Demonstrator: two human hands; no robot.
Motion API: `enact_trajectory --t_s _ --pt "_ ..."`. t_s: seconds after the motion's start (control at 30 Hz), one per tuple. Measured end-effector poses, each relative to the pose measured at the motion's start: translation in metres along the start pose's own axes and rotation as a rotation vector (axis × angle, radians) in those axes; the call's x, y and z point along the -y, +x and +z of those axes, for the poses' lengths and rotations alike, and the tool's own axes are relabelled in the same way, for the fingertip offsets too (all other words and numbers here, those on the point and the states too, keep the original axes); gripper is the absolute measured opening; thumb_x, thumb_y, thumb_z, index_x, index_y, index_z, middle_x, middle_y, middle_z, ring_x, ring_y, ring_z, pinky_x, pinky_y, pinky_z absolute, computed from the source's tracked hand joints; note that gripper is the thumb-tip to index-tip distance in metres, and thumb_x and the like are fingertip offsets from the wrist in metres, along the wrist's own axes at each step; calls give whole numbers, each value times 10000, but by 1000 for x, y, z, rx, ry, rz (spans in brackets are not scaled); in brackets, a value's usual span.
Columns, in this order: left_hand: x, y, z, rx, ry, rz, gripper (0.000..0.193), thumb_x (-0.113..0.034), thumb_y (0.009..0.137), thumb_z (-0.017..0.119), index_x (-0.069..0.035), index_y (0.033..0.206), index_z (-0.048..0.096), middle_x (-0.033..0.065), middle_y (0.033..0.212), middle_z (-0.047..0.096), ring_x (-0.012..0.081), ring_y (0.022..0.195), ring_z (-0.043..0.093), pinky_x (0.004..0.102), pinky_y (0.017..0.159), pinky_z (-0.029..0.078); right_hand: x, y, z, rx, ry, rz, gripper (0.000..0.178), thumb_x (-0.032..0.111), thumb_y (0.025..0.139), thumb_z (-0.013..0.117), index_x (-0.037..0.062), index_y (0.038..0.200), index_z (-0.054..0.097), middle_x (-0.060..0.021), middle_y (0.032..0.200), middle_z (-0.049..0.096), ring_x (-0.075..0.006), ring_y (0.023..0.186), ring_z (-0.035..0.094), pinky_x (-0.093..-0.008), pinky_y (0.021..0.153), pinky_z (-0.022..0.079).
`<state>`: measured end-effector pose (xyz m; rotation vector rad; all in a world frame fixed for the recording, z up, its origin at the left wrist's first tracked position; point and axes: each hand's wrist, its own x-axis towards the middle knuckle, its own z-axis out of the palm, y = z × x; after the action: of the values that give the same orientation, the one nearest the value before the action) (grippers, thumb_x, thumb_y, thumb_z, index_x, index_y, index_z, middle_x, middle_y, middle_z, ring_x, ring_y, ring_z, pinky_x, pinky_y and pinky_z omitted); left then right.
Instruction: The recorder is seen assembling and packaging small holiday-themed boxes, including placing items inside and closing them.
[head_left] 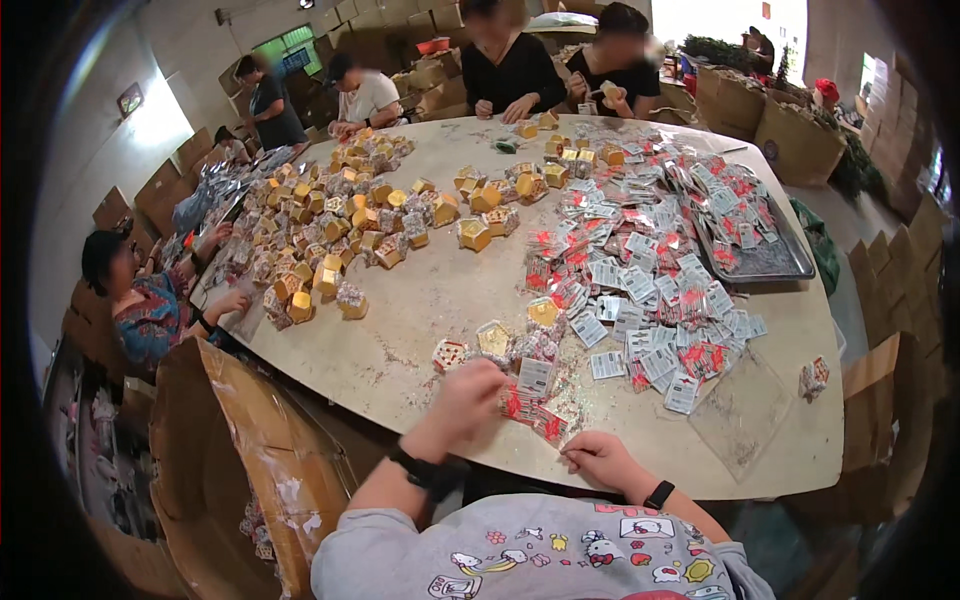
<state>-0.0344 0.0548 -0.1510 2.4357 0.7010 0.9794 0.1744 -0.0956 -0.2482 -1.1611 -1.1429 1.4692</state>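
My left hand (468, 402) is raised over the table's near edge, slightly blurred, its fingers curled in. What it holds, if anything, is hidden. Close to its fingertips are a packet with a grey-white card (536, 377) and packets with red pieces (550, 424). My right hand (603, 460) rests at the table edge, thumb and finger pinched together at the lower end of those red packets. Whatever is in that pinch is too small to name. Just beyond my left hand stand small yellow-and-white hexagonal house-shaped pieces (493, 338), some with glittery sides.
A large pile of flat packets (640, 290) spreads to the right, beside a metal tray (765, 262). Many yellow hexagonal pieces (340, 220) cover the far left. A clear plastic sheet (742, 415) lies near right. An open cardboard box (250, 450) stands left. Several people work around the table (400, 310).
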Motion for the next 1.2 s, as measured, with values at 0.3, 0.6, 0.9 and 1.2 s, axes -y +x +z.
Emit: enact_trajectory --t_s 0.3,0.6,0.9,1.2 --pt "168 -3 -102 -277 334 -414 125 -34 813 523 -38 920 586 143 848 604 306 786 583 366 683 468 1 7 10 14 -304 -127 103 52 815 567 -3 878 626 -95 733 596 -182 618 580 -296 595 470" --pt "271 -13 -164 -189 850 -693 453 -201 871 510 -18 1273 408 200 1261 460 338 1158 438 403 975 350 8 10 15 -64 -576 -236 102 92 788 596 22 853 633 -116 768 589 -283 749 572 -350 672 466" --pt "283 -34 -105 -710 232 -620 414 -169 887 526 1 1239 389 193 1196 405 341 1049 461 397 933 372 5 12 19 -172 -603 -156 117 89 788 591 18 868 637 -121 801 605 -276 772 580 -342 698 471" --pt "171 -33 -71 -442 -732 -812 491 -50 823 568 -104 1258 346 88 1165 393 208 1034 464 335 789 474 3 16 21 -247 -628 -250 88 46 776 588 17 842 639 -103 704 583 -202 611 582 -306 593 469"
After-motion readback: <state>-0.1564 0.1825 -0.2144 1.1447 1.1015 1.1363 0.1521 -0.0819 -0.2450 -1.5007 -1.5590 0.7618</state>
